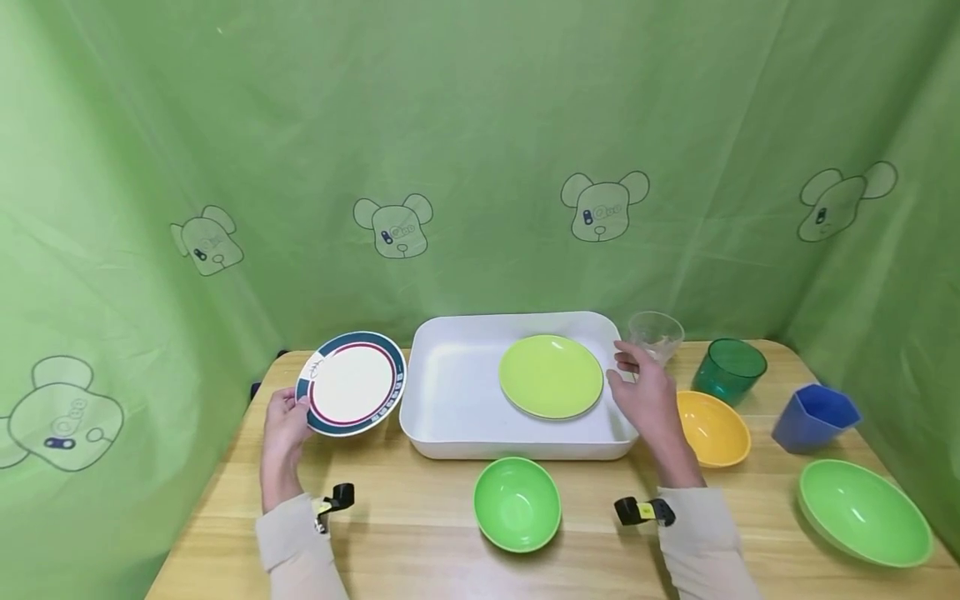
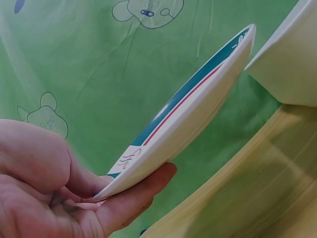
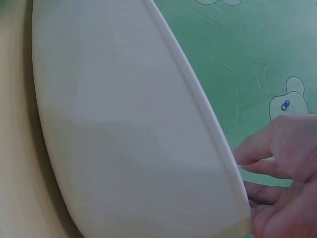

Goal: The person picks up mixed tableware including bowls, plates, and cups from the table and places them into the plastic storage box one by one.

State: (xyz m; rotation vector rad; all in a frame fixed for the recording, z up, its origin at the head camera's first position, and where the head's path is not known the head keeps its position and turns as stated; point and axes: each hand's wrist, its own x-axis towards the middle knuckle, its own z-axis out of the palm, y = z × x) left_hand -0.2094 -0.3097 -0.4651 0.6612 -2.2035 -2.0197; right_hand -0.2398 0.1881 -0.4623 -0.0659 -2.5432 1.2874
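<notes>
My left hand pinches the near-left rim of a white plate with a teal and red border. The left wrist view shows the plate tilted and held up, with the thumb on top and fingers beneath. A white rectangular tray is to its right, with a yellow-green plate in the tray's right half. At the tray's right rim, my right hand has loosely bent, spread fingers and holds nothing. In the right wrist view the tray wall partly hides its fingertips.
A green bowl stands in front of the tray. To the right are a clear cup, a dark green cup, an orange bowl, a blue angular cup and a large green bowl. Green curtain encloses the wooden table.
</notes>
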